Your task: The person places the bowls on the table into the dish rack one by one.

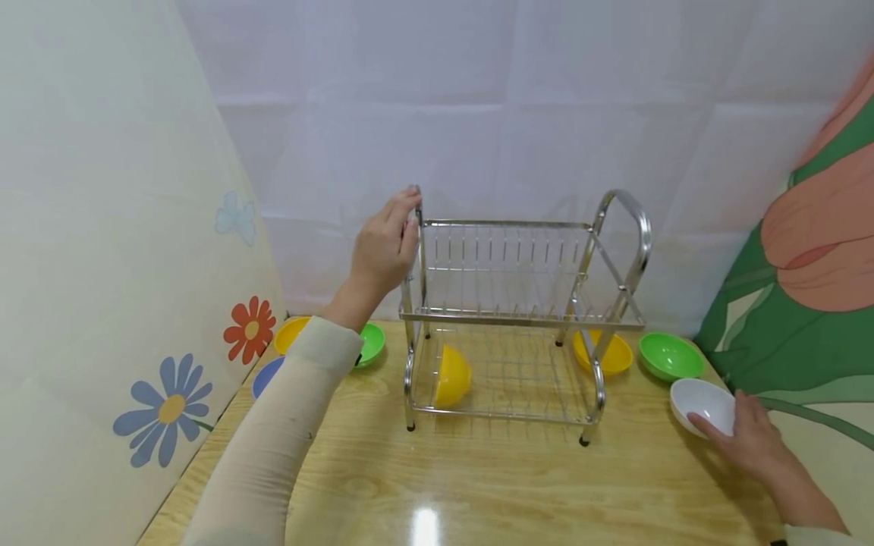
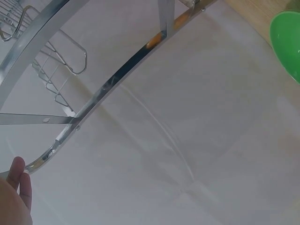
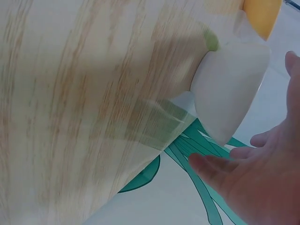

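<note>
A two-tier metal dish rack (image 1: pixel 505 318) stands on the table. My left hand (image 1: pixel 384 246) holds the top of its left side frame; in the left wrist view, fingertips (image 2: pixel 18 168) curl at the bent metal tube. On the rack's lower tier, a yellow bowl (image 1: pixel 454 377) stands on its edge at the left. At the right, my right hand (image 1: pixel 747 440) is beside a white bowl (image 1: pixel 703 406) resting on the table. The right wrist view shows the thumb and fingers spread around the white bowl (image 3: pixel 229 89), with a gap between thumb and bowl.
Right of the rack are a green bowl (image 1: pixel 672 356) and another yellow bowl (image 1: pixel 614 354), partly behind the rack's side. At the left, my forearm partly hides a green bowl (image 1: pixel 371 345), a yellow bowl (image 1: pixel 290 334) and a blue bowl (image 1: pixel 266 375). Decorated panels flank the wooden table (image 1: pixel 478 485).
</note>
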A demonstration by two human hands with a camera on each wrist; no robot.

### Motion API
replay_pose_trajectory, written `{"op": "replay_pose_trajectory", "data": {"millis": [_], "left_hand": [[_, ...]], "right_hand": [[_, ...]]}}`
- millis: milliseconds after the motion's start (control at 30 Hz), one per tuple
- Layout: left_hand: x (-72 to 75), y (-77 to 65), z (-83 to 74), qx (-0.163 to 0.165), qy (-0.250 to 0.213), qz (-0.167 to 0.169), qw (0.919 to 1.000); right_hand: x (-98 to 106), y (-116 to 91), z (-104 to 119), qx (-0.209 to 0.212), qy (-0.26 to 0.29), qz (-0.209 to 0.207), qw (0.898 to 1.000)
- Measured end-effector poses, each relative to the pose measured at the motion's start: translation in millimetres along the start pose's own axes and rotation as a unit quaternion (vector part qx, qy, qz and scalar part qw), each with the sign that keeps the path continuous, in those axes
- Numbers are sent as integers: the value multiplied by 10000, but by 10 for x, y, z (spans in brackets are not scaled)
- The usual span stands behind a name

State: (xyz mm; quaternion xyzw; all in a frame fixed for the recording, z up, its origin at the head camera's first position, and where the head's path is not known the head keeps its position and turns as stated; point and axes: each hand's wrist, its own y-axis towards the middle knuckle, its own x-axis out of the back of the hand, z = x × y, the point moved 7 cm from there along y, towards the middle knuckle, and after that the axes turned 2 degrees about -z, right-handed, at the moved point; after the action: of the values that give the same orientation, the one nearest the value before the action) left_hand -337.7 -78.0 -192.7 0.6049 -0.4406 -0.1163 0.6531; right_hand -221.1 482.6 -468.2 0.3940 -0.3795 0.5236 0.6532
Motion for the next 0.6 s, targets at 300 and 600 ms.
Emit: {"op": "replay_pose_trajectory", "data": {"millis": [300,600], "left_hand": [[-9,-8,-9,7,-21,24,10000],[3,-7,-7,-3,6,-17,10000]], "right_hand": [[-52,-22,22,105,-178,141,9997],[-84,-6,49,45,-32,362,9993]]}}
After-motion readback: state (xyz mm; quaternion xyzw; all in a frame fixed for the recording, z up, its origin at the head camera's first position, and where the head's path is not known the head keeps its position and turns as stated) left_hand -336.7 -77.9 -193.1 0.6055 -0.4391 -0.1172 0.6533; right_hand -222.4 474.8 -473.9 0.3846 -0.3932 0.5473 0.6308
